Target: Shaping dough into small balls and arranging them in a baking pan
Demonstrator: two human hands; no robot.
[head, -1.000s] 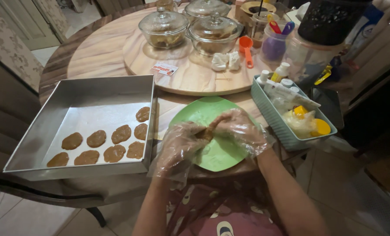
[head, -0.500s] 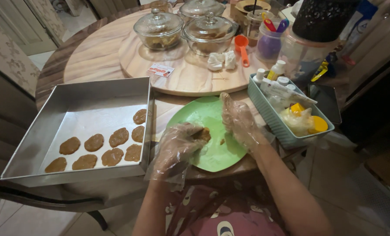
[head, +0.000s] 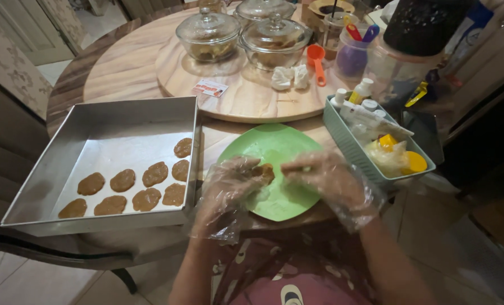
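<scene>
your left hand (head: 229, 189), in a loose clear glove: fingers curled around a small brown lump of dough (head: 263, 171), held over the near-left part of the green plate (head: 274, 148). the lump is roundish; no clear long axis or pointing direction can be told.

your right hand (head: 328, 178), also gloved: fingertips drawn together just right of the dough, seemingly pinched on a tiny bit; whether they touch the lump itself cannot be told.

metal baking tray (head: 66, 164): left of the plate, its right wall just beside your left hand. flattened brown dough rounds (head: 145, 186) lie in two rows along its near-right part.

teal basket (head: 351, 144): right of the plate, close to your right hand, holding small bottles and a plastic bag with yellow pieces.

round wooden board (head: 246, 101): beyond the plate, carrying two lidded glass bowls (head: 240, 36), an orange scoop (head: 317, 62) and crumpled white wrappers.
</scene>
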